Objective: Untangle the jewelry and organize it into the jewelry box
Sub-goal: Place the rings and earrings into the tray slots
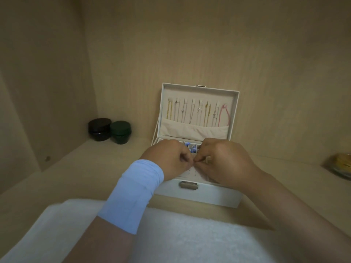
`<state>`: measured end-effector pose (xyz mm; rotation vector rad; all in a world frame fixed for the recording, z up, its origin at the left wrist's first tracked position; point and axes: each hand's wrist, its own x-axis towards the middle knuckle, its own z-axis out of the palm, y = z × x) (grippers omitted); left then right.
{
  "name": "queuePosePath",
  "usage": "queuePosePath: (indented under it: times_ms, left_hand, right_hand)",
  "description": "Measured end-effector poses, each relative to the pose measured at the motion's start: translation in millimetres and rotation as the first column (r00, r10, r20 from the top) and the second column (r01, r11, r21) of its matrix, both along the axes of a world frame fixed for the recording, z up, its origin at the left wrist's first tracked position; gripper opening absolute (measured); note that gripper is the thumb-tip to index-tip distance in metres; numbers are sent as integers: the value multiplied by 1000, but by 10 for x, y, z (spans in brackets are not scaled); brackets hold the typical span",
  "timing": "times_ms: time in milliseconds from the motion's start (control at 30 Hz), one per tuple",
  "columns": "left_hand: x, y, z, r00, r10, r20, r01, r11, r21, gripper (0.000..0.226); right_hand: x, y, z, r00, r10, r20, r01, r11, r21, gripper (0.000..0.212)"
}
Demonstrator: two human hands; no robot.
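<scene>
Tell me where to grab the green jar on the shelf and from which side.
Probably grip the green jar by its round lid from above, fingers front and back: the black jar crowds its left side, while its top stands clear.

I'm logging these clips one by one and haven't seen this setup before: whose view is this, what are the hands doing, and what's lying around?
No machine here: one camera worn on a person's head looks down at their own bare hands. The left hand, a light blue band on its wrist, and the right hand meet over an open white jewelry box, both pinching a tiny piece too small to identify. Chains hang in the raised lid; blue beads lie in the box. The box stands on a wooden shelf, a black jar and a green jar to its left, a white cloth in front.
</scene>
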<state>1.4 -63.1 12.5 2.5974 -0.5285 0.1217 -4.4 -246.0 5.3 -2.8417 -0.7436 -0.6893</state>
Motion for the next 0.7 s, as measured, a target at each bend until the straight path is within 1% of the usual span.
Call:
queuePosePath:
  times_ms: [167, 333, 433, 500, 567, 633, 700]
  left_hand:
    - [7, 10, -7, 1000, -3, -19, 3, 1000, -28, 14]
    - [14, 9, -1, 1000, -5, -28, 4, 1000, -28, 13]
    - [29, 19, -2, 999, -8, -40, 6, 999, -40, 9]
    - [33, 36, -1, 998, -11, -58, 6, 997, -80, 9]
    - [31, 58, 1, 999, -17, -47, 11, 992, -123, 10]
    - [31, 99, 14, 1000, 14, -2, -14, 976, -218, 11]
    - [54, 158, 36, 997, 68, 24, -55, 928, -369, 13]
  right_hand:
    - [2, -36, -14, 1000, 4, -5, -4, 1000, 10, 5]
    - [-7, -82, 54, 987, 28, -160, -30, 1000, -8, 16]
    - [19, -116, 48, 985, 23, -171, -10, 997, 80, 17]
    - [26, -123, 30, 977, 29, -209, -9, 996, 94, 19]
    - [23, -138, 58, 974, 40, -221, -6, 989, 151, 19]
    - [13, -199, 145, 979, 29, -204, 30, 959, 282, 13]
    - [7, -292, 246, 987, -16, -159, 80, 910, 406, 14]
